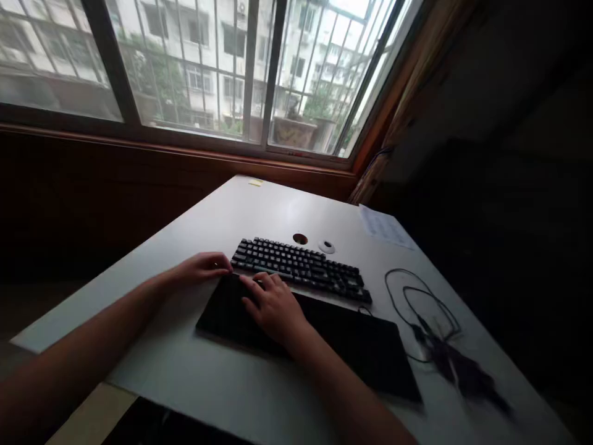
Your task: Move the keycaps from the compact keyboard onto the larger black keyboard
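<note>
A black keyboard (pixel 301 266) lies across the middle of the white desk. In front of it rests a flat black panel (pixel 361 346), tilted the same way. My left hand (pixel 208 267) is at the keyboard's front left corner, with thumb and finger brought together in a pinch. What they hold, if anything, is too small to make out. Over the left part of the panel is my right hand (pixel 273 303). Its index finger reaches toward that same corner, the thumb stands apart below it, and nothing shows between them. A small thin wire loop (pixel 365 311) sits between keyboard and panel.
The white desk (pixel 152 364) has a round hole (pixel 300 238) with a white ring-shaped cover (pixel 327 246) beside it. A cable (pixel 428 296) and a blurred dark object (pixel 463 368) lie at right. Paper (pixel 386 225) and a yellow slip (pixel 255 182) lie farther back, below a barred window (pixel 222 74).
</note>
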`<action>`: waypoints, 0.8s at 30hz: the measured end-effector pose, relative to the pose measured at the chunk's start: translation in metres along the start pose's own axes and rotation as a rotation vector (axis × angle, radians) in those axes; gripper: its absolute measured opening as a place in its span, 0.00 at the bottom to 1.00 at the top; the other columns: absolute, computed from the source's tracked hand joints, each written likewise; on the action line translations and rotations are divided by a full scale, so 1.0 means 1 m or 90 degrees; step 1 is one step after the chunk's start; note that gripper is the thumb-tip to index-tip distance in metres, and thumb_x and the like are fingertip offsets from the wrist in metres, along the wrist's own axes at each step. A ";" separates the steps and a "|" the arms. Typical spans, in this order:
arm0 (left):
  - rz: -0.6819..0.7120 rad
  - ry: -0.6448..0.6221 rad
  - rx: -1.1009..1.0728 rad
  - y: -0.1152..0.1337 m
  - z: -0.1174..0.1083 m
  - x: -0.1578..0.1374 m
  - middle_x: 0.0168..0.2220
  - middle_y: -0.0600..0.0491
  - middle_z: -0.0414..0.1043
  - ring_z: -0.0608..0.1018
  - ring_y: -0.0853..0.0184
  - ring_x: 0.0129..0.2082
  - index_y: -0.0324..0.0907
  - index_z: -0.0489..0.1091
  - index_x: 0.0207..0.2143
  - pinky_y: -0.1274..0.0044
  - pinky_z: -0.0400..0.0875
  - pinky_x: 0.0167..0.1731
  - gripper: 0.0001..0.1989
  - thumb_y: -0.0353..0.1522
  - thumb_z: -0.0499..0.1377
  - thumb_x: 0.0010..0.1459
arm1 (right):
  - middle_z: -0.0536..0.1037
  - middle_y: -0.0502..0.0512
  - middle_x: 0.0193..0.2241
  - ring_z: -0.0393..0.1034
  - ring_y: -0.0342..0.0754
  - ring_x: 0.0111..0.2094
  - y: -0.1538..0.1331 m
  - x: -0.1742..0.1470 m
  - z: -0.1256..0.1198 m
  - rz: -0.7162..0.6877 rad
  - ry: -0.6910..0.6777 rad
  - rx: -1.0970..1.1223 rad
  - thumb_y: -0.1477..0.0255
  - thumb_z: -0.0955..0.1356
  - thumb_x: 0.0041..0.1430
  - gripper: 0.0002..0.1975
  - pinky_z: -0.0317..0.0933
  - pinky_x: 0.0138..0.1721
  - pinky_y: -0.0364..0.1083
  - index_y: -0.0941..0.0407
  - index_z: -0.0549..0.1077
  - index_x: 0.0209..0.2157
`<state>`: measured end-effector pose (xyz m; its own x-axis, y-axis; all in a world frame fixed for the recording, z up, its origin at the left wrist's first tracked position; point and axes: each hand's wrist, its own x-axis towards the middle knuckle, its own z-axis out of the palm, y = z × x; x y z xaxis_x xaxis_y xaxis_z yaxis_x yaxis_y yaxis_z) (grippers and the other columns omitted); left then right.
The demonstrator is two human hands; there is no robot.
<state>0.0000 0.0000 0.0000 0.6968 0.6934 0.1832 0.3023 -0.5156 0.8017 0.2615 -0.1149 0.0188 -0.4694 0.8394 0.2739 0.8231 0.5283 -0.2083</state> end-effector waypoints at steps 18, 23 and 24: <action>0.015 0.022 -0.017 0.001 0.000 -0.003 0.40 0.49 0.77 0.78 0.64 0.41 0.40 0.75 0.42 0.74 0.74 0.43 0.13 0.41 0.58 0.65 | 0.71 0.56 0.54 0.63 0.55 0.51 -0.003 0.000 0.001 -0.001 0.019 0.018 0.60 0.65 0.68 0.26 0.62 0.54 0.55 0.45 0.61 0.65; -0.003 0.151 0.006 0.013 -0.004 0.001 0.39 0.49 0.77 0.78 0.65 0.38 0.40 0.75 0.41 0.75 0.75 0.38 0.15 0.42 0.59 0.64 | 0.70 0.56 0.54 0.63 0.55 0.50 -0.005 -0.001 0.001 -0.001 0.028 0.014 0.60 0.65 0.68 0.27 0.62 0.53 0.55 0.43 0.60 0.66; -0.004 0.178 0.028 0.016 -0.005 0.004 0.39 0.49 0.77 0.78 0.65 0.38 0.40 0.76 0.40 0.75 0.74 0.38 0.15 0.42 0.59 0.64 | 0.70 0.56 0.54 0.63 0.55 0.50 -0.005 -0.001 0.001 -0.003 0.030 0.016 0.61 0.65 0.68 0.27 0.62 0.53 0.55 0.43 0.60 0.66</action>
<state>0.0044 -0.0030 0.0165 0.4897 0.8056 0.3335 0.3386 -0.5281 0.7787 0.2576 -0.1180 0.0186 -0.4568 0.8306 0.3186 0.8124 0.5354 -0.2309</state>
